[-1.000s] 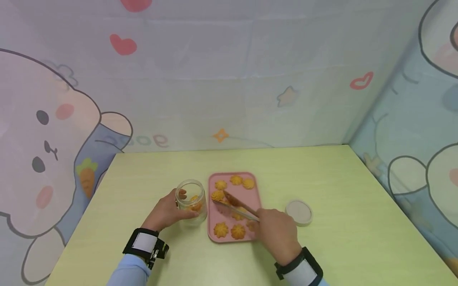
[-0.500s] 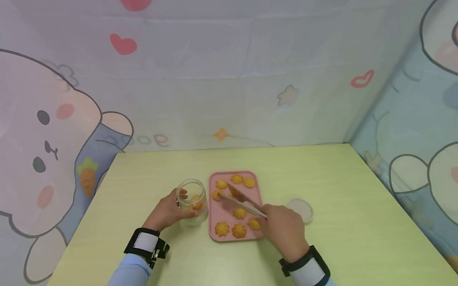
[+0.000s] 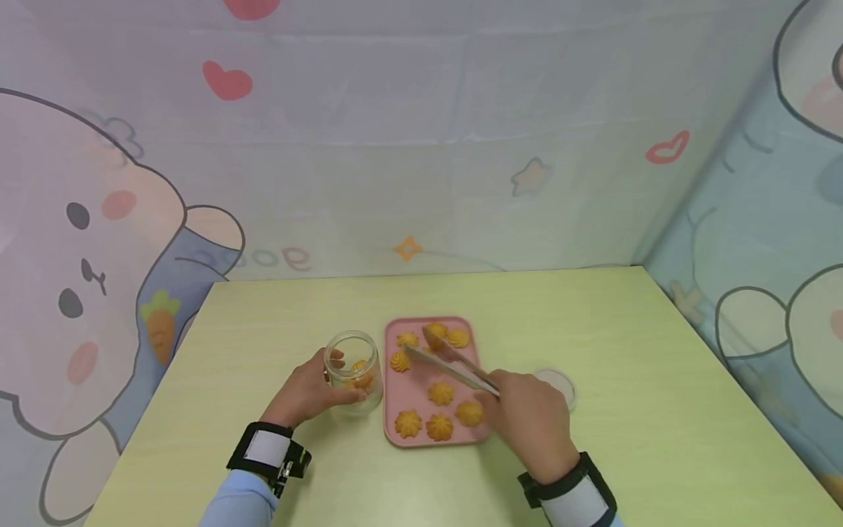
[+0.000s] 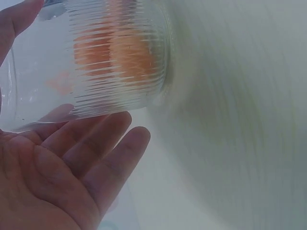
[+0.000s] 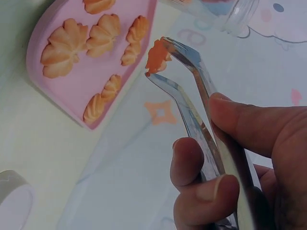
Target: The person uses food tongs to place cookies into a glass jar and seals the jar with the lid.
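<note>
My left hand [image 3: 308,391] holds a clear glass jar [image 3: 344,359], thumb on its near side and fingers around the far side. A few orange-yellow cookies [image 4: 127,55] lie in the jar's bottom. Metal tongs [image 3: 464,377] are gripped in my right hand [image 3: 530,421]. Their tips are over the far-left part of a pink tray [image 3: 388,395]. In the right wrist view, an orange cookie [image 5: 157,56] shows between the tong tips; the head view does not show it clearly. Several flower-shaped cookies [image 3: 408,423] lie on the tray.
A round white lid [image 3: 560,384] lies right of the tray, partly hidden by my right hand. Pale yellow tabletop [image 3: 645,410] surrounds everything. A cartoon-printed cloth [image 3: 356,161] hangs behind the table and along its sides.
The tongs and my right hand have shifted to the right, with the tips away from the swirled cookie at the tray's left edge. My left hand and the jar have stayed in place.
</note>
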`<action>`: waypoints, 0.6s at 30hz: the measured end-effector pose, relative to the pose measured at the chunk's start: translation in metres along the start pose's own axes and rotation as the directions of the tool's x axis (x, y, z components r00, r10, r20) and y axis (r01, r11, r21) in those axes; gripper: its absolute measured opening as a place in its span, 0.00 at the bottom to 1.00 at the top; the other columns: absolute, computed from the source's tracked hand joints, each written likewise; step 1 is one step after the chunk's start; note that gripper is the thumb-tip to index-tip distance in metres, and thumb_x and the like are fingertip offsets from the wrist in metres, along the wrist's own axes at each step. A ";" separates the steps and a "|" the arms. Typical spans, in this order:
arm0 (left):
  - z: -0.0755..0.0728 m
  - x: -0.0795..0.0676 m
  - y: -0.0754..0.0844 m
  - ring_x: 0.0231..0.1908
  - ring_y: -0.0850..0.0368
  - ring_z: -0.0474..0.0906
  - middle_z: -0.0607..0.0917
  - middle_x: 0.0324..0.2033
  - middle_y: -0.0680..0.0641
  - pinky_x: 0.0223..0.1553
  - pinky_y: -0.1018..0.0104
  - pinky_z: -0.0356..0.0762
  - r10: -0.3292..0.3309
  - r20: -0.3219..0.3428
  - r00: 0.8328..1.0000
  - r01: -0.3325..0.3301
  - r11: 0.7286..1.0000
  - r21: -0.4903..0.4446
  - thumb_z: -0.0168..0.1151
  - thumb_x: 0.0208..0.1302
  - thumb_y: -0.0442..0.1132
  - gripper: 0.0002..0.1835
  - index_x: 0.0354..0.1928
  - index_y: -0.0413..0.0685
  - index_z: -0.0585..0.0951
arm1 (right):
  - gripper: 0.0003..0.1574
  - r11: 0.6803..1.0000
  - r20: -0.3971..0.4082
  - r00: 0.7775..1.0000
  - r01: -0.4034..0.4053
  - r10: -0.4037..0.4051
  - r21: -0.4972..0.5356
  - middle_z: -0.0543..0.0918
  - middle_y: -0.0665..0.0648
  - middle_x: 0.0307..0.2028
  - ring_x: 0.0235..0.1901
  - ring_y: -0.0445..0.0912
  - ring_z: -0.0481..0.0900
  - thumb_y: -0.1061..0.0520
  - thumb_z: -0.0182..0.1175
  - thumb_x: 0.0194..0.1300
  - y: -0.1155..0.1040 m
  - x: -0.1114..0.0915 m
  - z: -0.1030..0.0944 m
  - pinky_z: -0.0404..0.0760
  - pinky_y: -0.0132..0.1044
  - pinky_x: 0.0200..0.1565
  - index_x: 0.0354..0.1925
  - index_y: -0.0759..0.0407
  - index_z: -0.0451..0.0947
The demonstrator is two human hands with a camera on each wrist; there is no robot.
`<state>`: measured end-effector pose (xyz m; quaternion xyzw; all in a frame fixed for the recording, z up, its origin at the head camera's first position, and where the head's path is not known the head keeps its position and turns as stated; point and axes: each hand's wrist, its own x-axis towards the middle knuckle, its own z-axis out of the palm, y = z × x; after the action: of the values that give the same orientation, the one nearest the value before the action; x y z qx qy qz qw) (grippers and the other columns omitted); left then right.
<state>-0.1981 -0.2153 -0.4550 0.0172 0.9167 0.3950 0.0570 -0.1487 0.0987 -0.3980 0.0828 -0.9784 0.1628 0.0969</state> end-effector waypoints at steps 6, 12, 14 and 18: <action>-0.002 0.000 0.000 0.50 0.45 0.75 0.81 0.51 0.37 0.43 0.50 0.78 -0.003 -0.002 1.000 0.003 1.000 -0.002 0.76 0.36 0.61 0.49 0.59 0.40 0.70 | 0.15 1.000 -0.063 0.998 0.019 -0.019 0.000 0.79 0.52 0.14 0.09 0.43 0.66 0.46 0.70 0.52 -0.002 0.001 -0.008 0.61 0.35 0.09 0.33 0.55 0.86; -0.002 -0.002 0.001 0.49 0.46 0.75 0.81 0.51 0.37 0.43 0.50 0.78 -0.019 -0.003 1.000 0.019 1.000 -0.001 0.76 0.38 0.59 0.47 0.59 0.40 0.70 | 0.14 0.998 -0.137 0.988 0.065 -0.066 -0.016 0.79 0.51 0.14 0.09 0.42 0.66 0.46 0.71 0.50 -0.007 0.002 -0.016 0.61 0.35 0.09 0.32 0.53 0.85; -0.002 -0.003 0.002 0.48 0.46 0.75 0.81 0.50 0.37 0.42 0.51 0.78 -0.016 -0.004 1.000 0.016 1.000 0.000 0.76 0.38 0.58 0.47 0.58 0.40 0.71 | 0.14 0.996 -0.161 0.983 0.080 -0.083 -0.028 0.78 0.51 0.13 0.09 0.42 0.65 0.46 0.71 0.50 -0.009 0.003 -0.019 0.60 0.35 0.09 0.32 0.53 0.85; -0.001 -0.002 0.003 0.47 0.47 0.76 0.82 0.49 0.38 0.41 0.52 0.78 -0.004 -0.008 1.000 0.004 1.000 0.006 0.76 0.38 0.57 0.46 0.58 0.39 0.71 | 0.16 0.994 -0.192 0.976 0.101 -0.105 -0.031 0.80 0.51 0.14 0.09 0.42 0.65 0.45 0.71 0.49 -0.014 0.004 -0.028 0.60 0.34 0.08 0.34 0.53 0.86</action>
<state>-0.1965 -0.2138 -0.4516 0.0140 0.9181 0.3924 0.0538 -0.1455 0.0940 -0.3669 0.1160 -0.9604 0.1547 0.2008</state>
